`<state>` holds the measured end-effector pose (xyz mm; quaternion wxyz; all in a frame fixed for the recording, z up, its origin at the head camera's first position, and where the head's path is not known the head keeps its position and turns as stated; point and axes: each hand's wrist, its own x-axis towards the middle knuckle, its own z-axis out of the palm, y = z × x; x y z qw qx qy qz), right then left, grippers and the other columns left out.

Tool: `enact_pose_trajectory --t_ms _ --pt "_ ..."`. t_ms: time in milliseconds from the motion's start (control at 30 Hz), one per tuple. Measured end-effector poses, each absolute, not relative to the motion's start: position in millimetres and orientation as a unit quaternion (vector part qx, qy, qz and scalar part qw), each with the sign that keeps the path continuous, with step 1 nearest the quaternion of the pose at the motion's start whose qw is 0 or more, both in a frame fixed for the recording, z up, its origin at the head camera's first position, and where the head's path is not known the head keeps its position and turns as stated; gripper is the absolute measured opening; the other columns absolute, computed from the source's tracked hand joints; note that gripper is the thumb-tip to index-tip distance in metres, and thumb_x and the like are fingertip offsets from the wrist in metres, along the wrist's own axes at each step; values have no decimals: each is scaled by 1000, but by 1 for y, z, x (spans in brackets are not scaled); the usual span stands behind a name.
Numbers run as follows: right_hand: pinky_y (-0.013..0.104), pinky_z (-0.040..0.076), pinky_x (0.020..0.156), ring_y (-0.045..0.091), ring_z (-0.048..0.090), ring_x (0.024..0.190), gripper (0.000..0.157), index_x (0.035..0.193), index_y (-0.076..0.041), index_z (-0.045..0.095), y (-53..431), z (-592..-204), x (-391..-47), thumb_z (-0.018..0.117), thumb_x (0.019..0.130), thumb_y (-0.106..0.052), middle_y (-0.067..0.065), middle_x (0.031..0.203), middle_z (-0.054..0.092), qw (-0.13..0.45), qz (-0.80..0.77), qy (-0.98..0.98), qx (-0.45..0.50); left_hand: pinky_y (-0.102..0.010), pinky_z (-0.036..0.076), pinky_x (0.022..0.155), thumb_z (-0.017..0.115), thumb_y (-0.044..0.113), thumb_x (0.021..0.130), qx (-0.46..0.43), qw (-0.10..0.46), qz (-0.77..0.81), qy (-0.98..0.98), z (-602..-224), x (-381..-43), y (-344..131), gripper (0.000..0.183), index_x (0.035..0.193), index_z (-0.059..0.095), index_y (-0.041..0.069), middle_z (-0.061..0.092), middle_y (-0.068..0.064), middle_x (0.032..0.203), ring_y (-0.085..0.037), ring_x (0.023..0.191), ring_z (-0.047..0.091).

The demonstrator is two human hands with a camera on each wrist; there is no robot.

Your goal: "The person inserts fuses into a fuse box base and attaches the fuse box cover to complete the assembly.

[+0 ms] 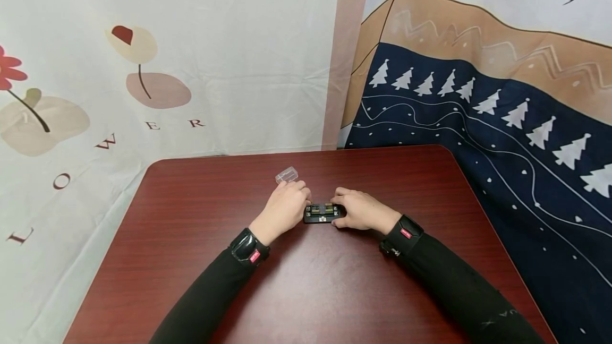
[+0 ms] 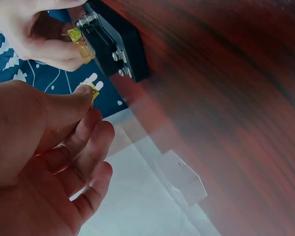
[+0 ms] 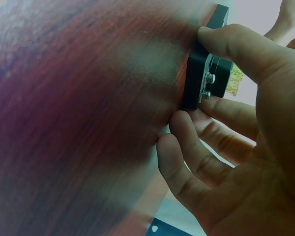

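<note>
A black fuse block [image 1: 323, 217] with metal screws and yellow blade fuses lies on the table. My right hand [image 1: 363, 209] grips its right end; in the right wrist view the thumb presses on one long edge and other fingers are on the opposite side. Yellow fuses [image 3: 234, 80] stick up from the block. My left hand [image 1: 283, 208] is at the block's left end, pinching a small yellow blade fuse [image 2: 95, 92] between thumb and forefinger. That fuse's two pale prongs point away from the fingertips, apart from the block [image 2: 113, 44].
A clear plastic cover [image 1: 287, 174] lies on the table just beyond my left hand. The reddish-brown wooden table [image 1: 191, 259] has its far edge near a printed curtain [image 1: 248, 57].
</note>
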<state>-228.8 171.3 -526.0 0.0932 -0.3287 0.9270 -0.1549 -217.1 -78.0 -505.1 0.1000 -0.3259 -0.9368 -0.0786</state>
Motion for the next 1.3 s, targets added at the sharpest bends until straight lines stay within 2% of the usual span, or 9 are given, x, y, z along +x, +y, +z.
enact_pose_trajectory --t_ms 400,1300 --pt "34 51 74 13 58 82 49 122 -14 75 172 -527 -230 83 83 -43 -6 104 56 92 -156 927 -328 -40 48 83 72 19 98 -327 80 -95 -937 -504 -216 -68 7 96 77 14 69 -1 96 -23 95 68" --pt "34 51 74 13 57 83 50 124 -14 74 172 -526 -228 82 84 -42 -6 105 55 97 -156 927 -327 -37 46 80 71 21 97 -330 81 -76 -938 -505 -219 -63 7 95 76 17 68 1 95 -21 92 67"
